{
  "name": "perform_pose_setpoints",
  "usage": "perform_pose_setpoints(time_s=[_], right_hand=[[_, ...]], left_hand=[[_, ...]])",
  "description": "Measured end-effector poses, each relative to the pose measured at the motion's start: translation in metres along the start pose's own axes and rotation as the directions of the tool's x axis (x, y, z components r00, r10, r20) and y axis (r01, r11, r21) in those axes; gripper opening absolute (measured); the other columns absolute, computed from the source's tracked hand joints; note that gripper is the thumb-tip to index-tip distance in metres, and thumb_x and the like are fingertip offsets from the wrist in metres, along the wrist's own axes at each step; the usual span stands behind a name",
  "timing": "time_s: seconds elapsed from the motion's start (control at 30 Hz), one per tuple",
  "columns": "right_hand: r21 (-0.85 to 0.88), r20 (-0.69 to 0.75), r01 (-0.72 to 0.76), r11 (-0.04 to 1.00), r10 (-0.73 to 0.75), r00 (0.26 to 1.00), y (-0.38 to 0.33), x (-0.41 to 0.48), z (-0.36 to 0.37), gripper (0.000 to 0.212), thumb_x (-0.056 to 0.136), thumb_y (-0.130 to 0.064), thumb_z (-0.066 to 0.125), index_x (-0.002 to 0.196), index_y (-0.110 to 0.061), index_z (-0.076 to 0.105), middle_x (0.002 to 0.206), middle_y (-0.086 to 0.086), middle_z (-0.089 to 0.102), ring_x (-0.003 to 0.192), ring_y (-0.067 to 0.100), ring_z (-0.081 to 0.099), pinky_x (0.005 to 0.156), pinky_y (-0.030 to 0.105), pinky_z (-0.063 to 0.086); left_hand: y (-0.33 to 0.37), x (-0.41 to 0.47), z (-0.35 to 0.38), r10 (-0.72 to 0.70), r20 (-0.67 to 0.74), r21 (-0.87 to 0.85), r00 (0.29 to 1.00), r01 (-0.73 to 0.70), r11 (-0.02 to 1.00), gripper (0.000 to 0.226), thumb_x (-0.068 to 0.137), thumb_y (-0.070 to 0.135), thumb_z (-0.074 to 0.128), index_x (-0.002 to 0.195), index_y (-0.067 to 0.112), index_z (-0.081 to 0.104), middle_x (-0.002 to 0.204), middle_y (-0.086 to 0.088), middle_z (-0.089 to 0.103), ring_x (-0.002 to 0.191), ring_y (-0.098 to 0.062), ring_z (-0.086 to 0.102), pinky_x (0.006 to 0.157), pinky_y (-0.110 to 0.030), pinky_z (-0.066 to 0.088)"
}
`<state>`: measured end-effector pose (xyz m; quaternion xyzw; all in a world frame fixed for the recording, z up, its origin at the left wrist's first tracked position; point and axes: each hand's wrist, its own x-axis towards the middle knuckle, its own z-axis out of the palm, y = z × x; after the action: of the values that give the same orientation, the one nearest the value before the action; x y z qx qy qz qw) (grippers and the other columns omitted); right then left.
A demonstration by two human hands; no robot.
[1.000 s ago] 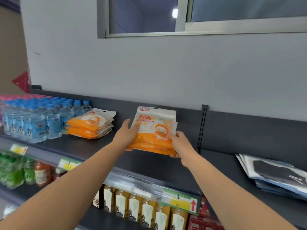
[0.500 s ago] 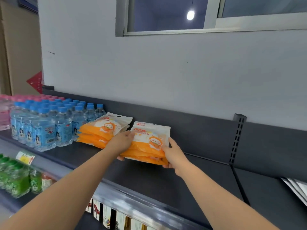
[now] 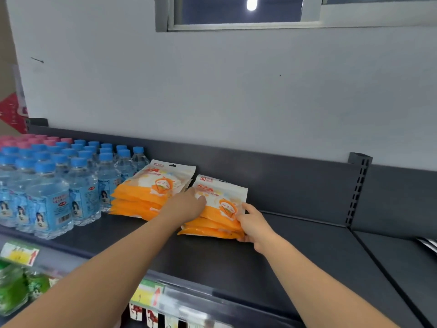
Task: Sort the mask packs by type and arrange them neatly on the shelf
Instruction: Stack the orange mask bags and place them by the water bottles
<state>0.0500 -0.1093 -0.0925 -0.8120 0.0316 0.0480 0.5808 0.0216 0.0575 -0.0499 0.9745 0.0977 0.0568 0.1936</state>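
Note:
A stack of orange-and-white mask packs [image 3: 220, 209] rests on the dark shelf [image 3: 236, 261], leaning a little toward the back panel. My left hand [image 3: 186, 204] lies on its left edge and my right hand [image 3: 253, 223] grips its right front corner. Just to the left, touching or nearly touching, lies another stack of the same orange mask packs [image 3: 146, 192]. At the far right edge only a corner of the dark-printed mask packs [image 3: 429, 242] shows.
Rows of blue-capped water bottles [image 3: 54, 185] stand left of the orange packs, with pink-capped ones [image 3: 28, 139] behind. A slotted upright [image 3: 357, 188] divides the shelf at the right. Price tags [image 3: 146, 294] line the front rail; drinks sit on the shelf below.
Both hands carried the orange stack left and down from mid-air onto the shelf, beside the other orange stack. The dark packs slid nearly out of view to the right.

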Motion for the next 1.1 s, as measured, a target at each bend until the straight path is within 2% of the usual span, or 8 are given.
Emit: perform_pose_setpoints(time_s=[0.1, 0.23, 0.33, 0.43, 0.57, 0.8, 0.93, 1.1], right_hand=[[0.021, -0.022, -0.015, 1.000, 0.016, 1.000, -0.002, 0.000, 0.009, 0.047, 0.104, -0.032, 0.038, 0.151, -0.029, 0.029, 0.145, 0.003, 0.040, 0.117, 0.026, 0.052, 0.066, 0.030, 0.056], [0.016, -0.021, -0.020, 1.000, 0.021, 1.000, -0.005, 0.003, 0.017, 0.049, 0.103, -0.028, 0.041, 0.151, -0.030, 0.028, 0.146, 0.004, 0.041, 0.118, 0.027, 0.053, 0.063, 0.030, 0.057], [0.009, -0.031, -0.001, 1.000, 0.002, 1.000, -0.004, 0.006, 0.021, 0.051, 0.102, -0.028, 0.043, 0.150, -0.031, 0.028, 0.147, 0.004, 0.042, 0.123, 0.028, 0.052, 0.075, 0.035, 0.059], [-0.044, -0.069, 0.038, 0.998, -0.041, 0.997, -0.002, 0.009, 0.021, 0.051, 0.102, -0.026, 0.044, 0.151, -0.028, 0.030, 0.151, 0.002, 0.038, 0.131, 0.024, 0.044, 0.103, 0.039, 0.047], [-0.076, -0.063, 0.046, 0.996, -0.050, 0.997, -0.004, 0.008, 0.022, 0.050, 0.102, -0.029, 0.041, 0.151, -0.028, 0.031, 0.150, 0.002, 0.039, 0.130, 0.024, 0.044, 0.104, 0.040, 0.046], [-0.008, -0.016, 0.053, 0.999, -0.053, 0.998, -0.007, 0.005, 0.014, 0.050, 0.102, -0.039, 0.040, 0.150, -0.030, 0.034, 0.149, 0.000, 0.043, 0.132, 0.024, 0.045, 0.106, 0.042, 0.045], [-0.125, -0.094, 0.105, 0.987, -0.118, 0.989, -0.006, -0.006, -0.009, 0.043, 0.102, -0.036, 0.037, 0.143, -0.025, 0.046, 0.123, -0.003, 0.055, 0.112, 0.016, 0.051, 0.104, 0.039, 0.045], [-0.306, -0.173, 0.129, 0.943, -0.189, 0.967, 0.000, -0.030, -0.067, 0.028, 0.097, -0.031, 0.053, 0.119, -0.021, 0.066, 0.117, -0.007, 0.064, 0.108, 0.013, 0.056, 0.085, 0.025, 0.043]], left_hand=[[-0.006, 0.005, 0.000, 0.034, -0.099, 0.185, 0.994, -0.015, 0.983, 0.056, 0.100, 0.047, 0.026, 0.147, 0.019, 0.034, 0.133, -0.012, 0.056, 0.116, -0.030, 0.056, 0.088, -0.038, 0.047], [-0.009, 0.001, -0.002, 0.114, -0.192, 0.486, 0.975, -0.006, 0.874, 0.047, 0.102, 0.045, 0.028, 0.122, 0.016, 0.059, 0.097, -0.003, 0.064, 0.082, -0.021, 0.060, 0.060, -0.030, 0.045], [-0.010, 0.001, -0.001, 0.223, -0.237, 0.595, 0.946, -0.041, 0.803, 0.040, 0.102, 0.041, 0.032, 0.120, 0.016, 0.059, 0.107, -0.003, 0.059, 0.080, -0.018, 0.056, 0.057, -0.027, 0.042], [-0.013, 0.006, -0.001, 0.323, -0.281, 0.600, 0.904, -0.097, 0.794, 0.035, 0.100, 0.037, 0.041, 0.124, 0.017, 0.058, 0.126, -0.006, 0.052, 0.109, -0.023, 0.054, 0.074, -0.033, 0.047], [-0.015, 0.011, 0.003, 0.412, -0.229, 0.631, 0.882, -0.188, 0.753, 0.032, 0.101, 0.032, 0.040, 0.122, 0.018, 0.059, 0.124, -0.004, 0.056, 0.115, -0.025, 0.054, 0.094, -0.040, 0.043], [-0.015, 0.017, -0.003, 0.356, -0.203, 0.614, 0.912, -0.165, 0.772, 0.038, 0.103, 0.038, 0.032, 0.120, 0.021, 0.061, 0.115, -0.005, 0.061, 0.106, -0.024, 0.058, 0.089, -0.039, 0.046], [-0.009, 0.022, -0.006, 0.337, -0.249, 0.548, 0.908, -0.155, 0.822, 0.050, 0.101, 0.049, 0.027, 0.108, 0.018, 0.066, 0.108, -0.003, 0.065, 0.104, -0.022, 0.056, 0.084, -0.036, 0.046], [0.017, 0.023, -0.001, 0.429, -0.242, 0.483, 0.870, -0.275, 0.831, 0.047, 0.100, 0.048, 0.031, 0.099, 0.018, 0.067, 0.098, 0.000, 0.064, 0.104, -0.021, 0.054, 0.078, -0.033, 0.046]])
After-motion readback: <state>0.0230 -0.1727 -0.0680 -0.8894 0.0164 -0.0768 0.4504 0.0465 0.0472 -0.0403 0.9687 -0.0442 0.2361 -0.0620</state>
